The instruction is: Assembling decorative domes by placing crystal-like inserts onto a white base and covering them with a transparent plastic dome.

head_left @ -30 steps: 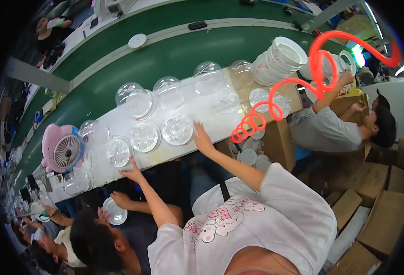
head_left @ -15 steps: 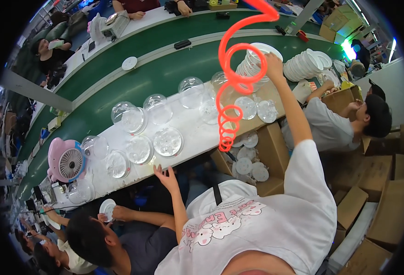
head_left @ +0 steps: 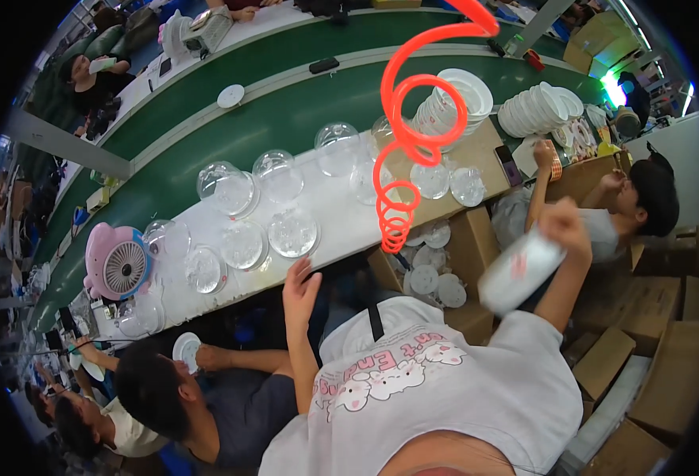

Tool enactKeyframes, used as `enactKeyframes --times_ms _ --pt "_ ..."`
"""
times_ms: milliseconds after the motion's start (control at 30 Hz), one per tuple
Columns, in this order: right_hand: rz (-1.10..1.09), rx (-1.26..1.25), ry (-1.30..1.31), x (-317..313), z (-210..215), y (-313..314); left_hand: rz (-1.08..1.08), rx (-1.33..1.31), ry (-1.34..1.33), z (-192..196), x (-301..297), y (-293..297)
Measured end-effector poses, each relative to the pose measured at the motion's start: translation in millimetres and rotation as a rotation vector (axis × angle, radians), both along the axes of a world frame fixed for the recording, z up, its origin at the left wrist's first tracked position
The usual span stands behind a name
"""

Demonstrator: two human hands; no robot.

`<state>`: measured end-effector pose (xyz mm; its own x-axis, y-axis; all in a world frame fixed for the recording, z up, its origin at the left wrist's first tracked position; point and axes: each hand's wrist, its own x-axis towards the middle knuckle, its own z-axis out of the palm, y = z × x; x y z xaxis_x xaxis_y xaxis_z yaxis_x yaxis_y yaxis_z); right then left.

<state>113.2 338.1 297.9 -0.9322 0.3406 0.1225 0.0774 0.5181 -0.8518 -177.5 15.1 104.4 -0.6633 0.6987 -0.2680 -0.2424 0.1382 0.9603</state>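
Note:
My right hand (head_left: 565, 224) is closed on the edge of a white round plate-like part (head_left: 522, 274), smeared by motion and tilted, with a faint red mark on its face. It is held over the cardboard side of the work area, to the right of my body. My left hand (head_left: 299, 292) hangs by the table's front edge, fingers apart, with nothing in it. Just beyond it stands a clear dome on a round base (head_left: 293, 232), and beside that another clear dome (head_left: 244, 244). A stack of white round plates (head_left: 438, 109) stands at the table's far right.
A red coiled air hose (head_left: 397, 198) hangs over the white table (head_left: 326, 206). An open carton (head_left: 474, 238) of white discs stands below its edge. Past it runs a green conveyor (head_left: 278, 115). A pink fan (head_left: 117, 262) and a seated co-worker (head_left: 238, 404) are at left; another (head_left: 651, 198) sits at right.
My right hand has come back from the plate stack toward my body, bringing a white plate-like part. My left hand has shifted slightly up and right, still spread.

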Motion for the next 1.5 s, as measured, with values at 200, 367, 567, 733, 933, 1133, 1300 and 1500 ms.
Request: enactKeyframes --times_ms 200,367,567,733,933,1133,1300,1500 --pt "0.365 -0.046 -0.269 -129.0 -68.4 -114.5 -0.777 0.453 -0.423 46.0 41.0 30.9" --pt "0.295 -0.318 -0.357 -214.3 -148.8 -143.2 -0.216 0.343 -0.58 17.6 27.9 -4.2" --pt "-0.584 0.677 -0.053 -248.9 -257.7 -79.9 0.285 0.575 -0.562 -32.3 6.4 -35.5" --pt "-0.351 0.675 -0.609 -214.9 -297.3 -17.2 0.416 0.635 -0.546 -35.2 4.5 -43.7" --pt "-0.079 0.676 -0.57 -213.4 -291.4 1.5 0.487 0.588 -0.598 -57.5 8.8 -58.6" --pt "-0.211 0.594 -0.487 -177.0 -306.0 -4.7 0.543 0.539 -0.631 -73.9 16.6 -73.5" --pt "-0.889 -0.396 -0.394 -165.4 -333.6 0.8 0.608 0.521 -0.584 -78.5 18.0 -72.6" --pt "-0.896 -0.812 -0.486 -190.3 -344.6 10.5 0.66 0.465 -0.462 -60.0 8.7 -42.6"
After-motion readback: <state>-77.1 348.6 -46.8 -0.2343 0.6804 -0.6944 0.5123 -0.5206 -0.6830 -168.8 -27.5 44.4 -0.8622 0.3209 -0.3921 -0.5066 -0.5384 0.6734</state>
